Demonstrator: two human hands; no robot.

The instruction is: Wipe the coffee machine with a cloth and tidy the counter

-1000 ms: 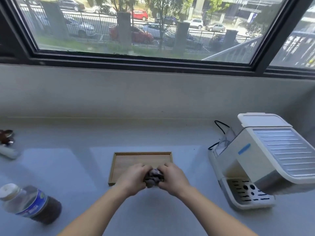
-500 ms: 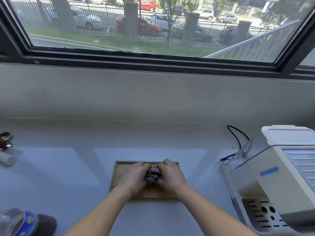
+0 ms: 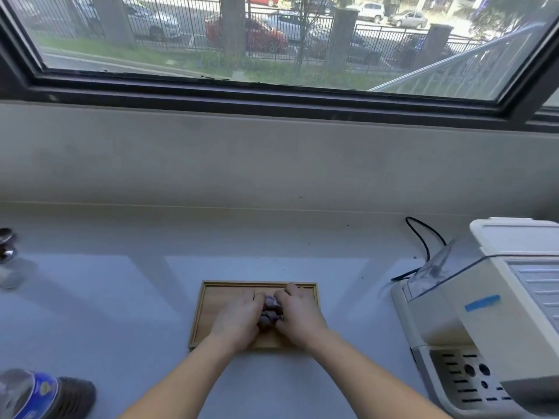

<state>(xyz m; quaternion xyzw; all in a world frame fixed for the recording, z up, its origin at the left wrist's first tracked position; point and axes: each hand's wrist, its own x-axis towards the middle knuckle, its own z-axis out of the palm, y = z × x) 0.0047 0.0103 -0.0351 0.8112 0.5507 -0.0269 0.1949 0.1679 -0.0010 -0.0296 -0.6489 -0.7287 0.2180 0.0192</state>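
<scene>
A small bunched-up grey-purple cloth [image 3: 270, 311] is squeezed between my left hand [image 3: 239, 320] and my right hand [image 3: 298, 317]. Both hands rest over a shallow wooden tray [image 3: 211, 300] lying in the middle of the pale counter, and they cover most of its inside. The white coffee machine [image 3: 484, 325] stands at the right with a blue tape strip on its side and its perforated drip grille toward me. It is an arm's width from my right hand.
A dark drink bottle with a blue label [image 3: 42, 394] lies on its side at the bottom left. A metal and white object [image 3: 7, 258] sits at the left edge. A black cable [image 3: 423, 246] runs behind the machine. A wall and window close off the back.
Both hands have carried the bunched cloth forward from the near edge of the tray to over its middle. The view has shifted right, pushing the bottle toward the left corner.
</scene>
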